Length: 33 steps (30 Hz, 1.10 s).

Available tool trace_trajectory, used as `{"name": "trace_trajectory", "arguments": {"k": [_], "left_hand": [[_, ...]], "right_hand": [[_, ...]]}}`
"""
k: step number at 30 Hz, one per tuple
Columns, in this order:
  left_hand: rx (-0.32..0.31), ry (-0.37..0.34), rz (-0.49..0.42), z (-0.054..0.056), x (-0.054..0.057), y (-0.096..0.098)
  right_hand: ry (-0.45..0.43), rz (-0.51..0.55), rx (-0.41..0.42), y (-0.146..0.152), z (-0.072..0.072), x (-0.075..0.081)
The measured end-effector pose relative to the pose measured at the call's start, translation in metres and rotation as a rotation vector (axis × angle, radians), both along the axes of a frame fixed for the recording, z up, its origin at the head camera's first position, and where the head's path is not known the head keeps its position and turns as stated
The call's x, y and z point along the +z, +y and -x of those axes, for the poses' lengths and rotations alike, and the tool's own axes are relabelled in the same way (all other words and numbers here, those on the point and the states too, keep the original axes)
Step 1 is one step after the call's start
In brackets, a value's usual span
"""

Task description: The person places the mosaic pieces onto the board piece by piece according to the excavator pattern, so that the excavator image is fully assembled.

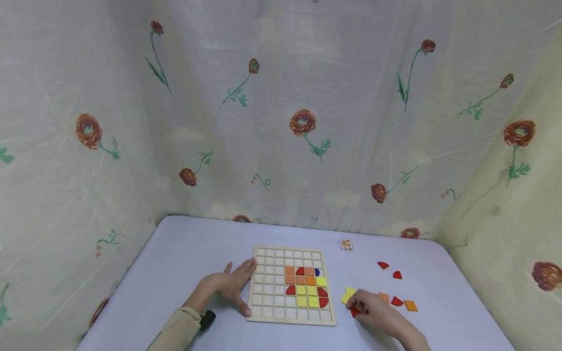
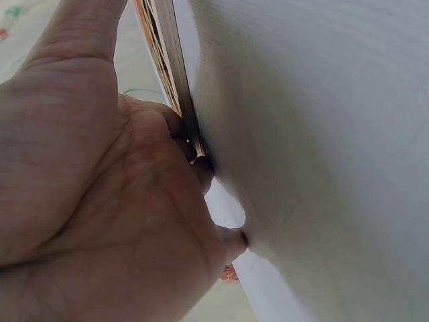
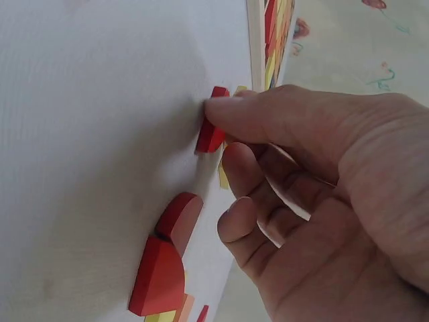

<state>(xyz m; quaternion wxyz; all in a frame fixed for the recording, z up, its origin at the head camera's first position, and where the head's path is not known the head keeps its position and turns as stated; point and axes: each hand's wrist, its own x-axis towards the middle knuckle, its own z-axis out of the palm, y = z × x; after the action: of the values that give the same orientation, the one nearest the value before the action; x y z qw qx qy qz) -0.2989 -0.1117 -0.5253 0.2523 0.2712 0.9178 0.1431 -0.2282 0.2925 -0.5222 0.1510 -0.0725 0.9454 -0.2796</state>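
My left hand (image 1: 232, 285) lies with spread, straight fingers along the left side of a wooden grid board (image 1: 290, 321). In the left wrist view its fingertips touch the board's edge and the table. Yellow, orange, red and blue pieces fill cells on the board's right half. To the right of the board, my right hand (image 1: 375, 312) pinches a red piece (image 3: 213, 137) low over the table; the thumb shows on it, while the opposing fingertip is hidden. Two more red curved pieces (image 3: 179, 221) lie beneath that hand in the right wrist view.
Yellow squares (image 1: 350, 291) lie beside the right hand. Orange squares (image 1: 411, 305) and red quarter-round pieces (image 1: 397, 275) are scattered farther right. A small printed card (image 1: 346, 244) lies behind the board. A black object (image 1: 208, 320) sits by the left wrist. Flowered curtains (image 1: 246, 146) surround the table.
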Motion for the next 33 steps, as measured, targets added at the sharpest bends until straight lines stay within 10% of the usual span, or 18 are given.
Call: {"name": "trace_trajectory", "arguments": {"k": [12, 28, 33], "left_hand": [[0.003, -0.007, 0.032, -0.0033, 0.0056, 0.0016], [0.003, 0.011, 0.031, -0.0038, 0.0079, 0.0038], [0.009, 0.018, 0.039, -0.0040, 0.0059, 0.0049]], "right_hand": [[0.019, -0.034, -0.160, -0.0021, -0.0010, 0.0017], [0.024, -0.047, 0.051, 0.0036, 0.0027, -0.0019], [0.025, -0.029, -0.095, 0.0002, 0.0015, -0.0008]]}}
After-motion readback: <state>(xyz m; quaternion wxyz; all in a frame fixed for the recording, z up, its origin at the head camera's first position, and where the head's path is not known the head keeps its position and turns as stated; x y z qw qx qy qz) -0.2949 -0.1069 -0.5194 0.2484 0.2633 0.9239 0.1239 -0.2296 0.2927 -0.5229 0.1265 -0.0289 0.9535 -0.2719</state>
